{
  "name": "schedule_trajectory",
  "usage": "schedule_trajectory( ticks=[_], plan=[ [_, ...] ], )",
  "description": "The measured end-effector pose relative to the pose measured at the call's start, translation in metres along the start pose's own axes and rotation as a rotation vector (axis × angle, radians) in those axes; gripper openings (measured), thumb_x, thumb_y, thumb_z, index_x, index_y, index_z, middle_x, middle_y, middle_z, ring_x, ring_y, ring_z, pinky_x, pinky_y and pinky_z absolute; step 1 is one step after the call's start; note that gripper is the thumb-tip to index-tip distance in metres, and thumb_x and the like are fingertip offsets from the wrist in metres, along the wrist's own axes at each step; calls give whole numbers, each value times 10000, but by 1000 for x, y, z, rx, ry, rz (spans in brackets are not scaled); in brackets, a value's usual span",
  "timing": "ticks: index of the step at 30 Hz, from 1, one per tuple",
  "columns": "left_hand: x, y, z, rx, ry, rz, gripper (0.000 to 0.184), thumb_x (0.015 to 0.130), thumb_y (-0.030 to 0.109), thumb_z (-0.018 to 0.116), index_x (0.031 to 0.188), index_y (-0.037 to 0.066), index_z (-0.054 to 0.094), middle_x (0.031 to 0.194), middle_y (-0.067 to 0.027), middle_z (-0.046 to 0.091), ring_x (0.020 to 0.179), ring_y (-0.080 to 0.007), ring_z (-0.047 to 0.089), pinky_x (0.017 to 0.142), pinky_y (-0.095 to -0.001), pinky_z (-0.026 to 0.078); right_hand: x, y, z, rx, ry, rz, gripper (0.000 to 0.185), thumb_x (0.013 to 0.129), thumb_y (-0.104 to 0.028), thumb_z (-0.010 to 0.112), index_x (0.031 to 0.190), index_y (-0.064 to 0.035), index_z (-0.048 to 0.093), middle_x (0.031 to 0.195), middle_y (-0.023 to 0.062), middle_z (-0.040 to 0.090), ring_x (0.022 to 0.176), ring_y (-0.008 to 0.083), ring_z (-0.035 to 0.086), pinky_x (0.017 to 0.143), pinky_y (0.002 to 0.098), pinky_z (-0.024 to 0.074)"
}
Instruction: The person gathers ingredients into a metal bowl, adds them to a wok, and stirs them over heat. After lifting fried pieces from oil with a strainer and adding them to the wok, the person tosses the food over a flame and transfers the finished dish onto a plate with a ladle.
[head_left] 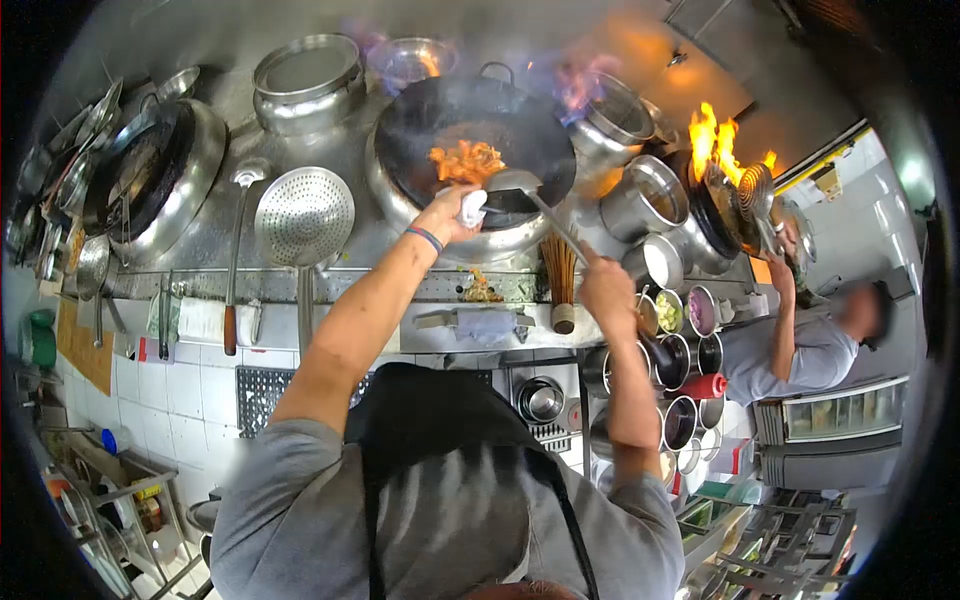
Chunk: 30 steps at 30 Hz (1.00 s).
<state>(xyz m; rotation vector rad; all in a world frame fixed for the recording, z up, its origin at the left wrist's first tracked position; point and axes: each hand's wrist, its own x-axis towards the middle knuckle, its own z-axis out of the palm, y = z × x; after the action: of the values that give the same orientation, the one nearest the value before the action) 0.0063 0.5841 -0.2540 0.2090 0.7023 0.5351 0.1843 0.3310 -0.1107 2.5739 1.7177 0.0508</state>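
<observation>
A large black wok point(415, 130) sits over the middle burner, tilted toward me, with smoke or steam above it. Orange-brown pieces of food point(468, 160) are bunched inside it. My left hand point(450, 216) is closed around a folded white cloth point(472, 208) at the wok's near rim; whether a handle lies beneath is hidden. Closed on the long handle of a metal ladle point(514, 182) is my right hand point(607, 292). The ladle's bowl is over the near right part of the wok, beside the food. A bamboo brush point(562, 285) stands just left of my right hand.
A perforated skimmer point(305, 215) and another ladle point(240, 230) lie left. A second wok point(130, 180) stands far left. Several sauce pots point(680, 420) crowd the right. Beyond them, a co-worker point(800, 345) works at a flaming wok point(705, 200). A lidded pot point(308, 80) stands behind.
</observation>
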Motion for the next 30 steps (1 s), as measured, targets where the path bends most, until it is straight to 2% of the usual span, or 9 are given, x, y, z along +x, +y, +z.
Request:
schedule_trajectory(
  ticks=[3, 7, 9, 13, 19, 22, 24, 26, 30],
  plan=[
    [-7, 9, 8, -206, -17, -145, 91, 907, 156, 701, 966, 115, 645, 866, -92, 646, 853, -255, 619, 814, -461, 560, 33, -28, 41, 55, 72, 9, 419, 918, -152, 599, 1337, -161, 597, 981, 254, 718, 901, 446, 702, 801, 539, 565],
    [10, -2, -6, 3, -32, -63, 151, 991, 245, 555, 1056, 120, 611, 914, -75, 656, 849, -246, 635, 666, -439, 572, 21, -38, 27, 218, 9, -47, 462, 911, -172, 617, 1369, -229, 595, 986, 261, 707, 949, 475, 669, 839, 570, 528],
    [-42, -1, 7, 17, -45, -139, 154, 994, 251, 520, 1011, 137, 621, 873, -58, 647, 763, -225, 621, 561, -408, 545, -11, -38, -26, 210, -20, -96, 499, 902, -170, 629, 1391, -258, 586, 1008, 257, 704, 979, 470, 661, 861, 572, 515],
    [-119, 10, 34, 182, -78, -273, 209, 991, 315, 538, 945, 155, 663, 824, -44, 645, 733, -219, 621, 560, -388, 542, -20, -49, -63, 116, -74, -21, 476, 913, -195, 600, 1384, -263, 601, 1052, 238, 709, 1026, 453, 664, 914, 549, 520],
    [-51, 10, -16, 193, -175, -95, 214, 956, 343, 568, 939, 145, 647, 788, -64, 630, 710, -232, 633, 525, -343, 519, 58, -86, -19, 116, 4, 167, 459, 918, -195, 566, 1371, -248, 618, 1127, 239, 698, 1049, 438, 671, 921, 530, 533],
    [-70, -18, -45, 208, -134, -168, 207, 948, 300, 553, 940, 107, 628, 776, -97, 618, 677, -242, 609, 481, -345, 476, 65, -70, 24, 248, 221, 42, 444, 925, -133, 570, 1366, -167, 604, 966, 212, 734, 869, 370, 726, 748, 499, 593],
    [-83, -13, -46, 228, -96, -133, 233, 944, 303, 553, 962, 80, 617, 766, -101, 609, 640, -239, 602, 450, -348, 470, 95, -32, 84, 701, 172, 36, 367, 935, -103, 573, 1302, -109, 594, 809, 140, 671, 704, 271, 674, 591, 433, 569],
    [-65, 10, -37, 169, -139, -199, 224, 945, 325, 562, 981, 111, 618, 768, -107, 602, 589, -224, 591, 406, -301, 434, 83, -37, 86, 1214, 47, 145, 157, 952, -68, 571, 1104, -39, 550, 637, 3, 468, 502, 113, 480, 389, 305, 439],
    [-62, 52, 6, 91, -112, -260, 218, 963, 341, 543, 974, 134, 612, 802, -109, 591, 585, -203, 585, 395, -256, 398, 87, -62, -12, 1422, -300, 292, 95, 958, -112, 570, 999, -41, 523, 672, 5, 487, 480, 122, 467, 397, 284, 384]
  ],
)
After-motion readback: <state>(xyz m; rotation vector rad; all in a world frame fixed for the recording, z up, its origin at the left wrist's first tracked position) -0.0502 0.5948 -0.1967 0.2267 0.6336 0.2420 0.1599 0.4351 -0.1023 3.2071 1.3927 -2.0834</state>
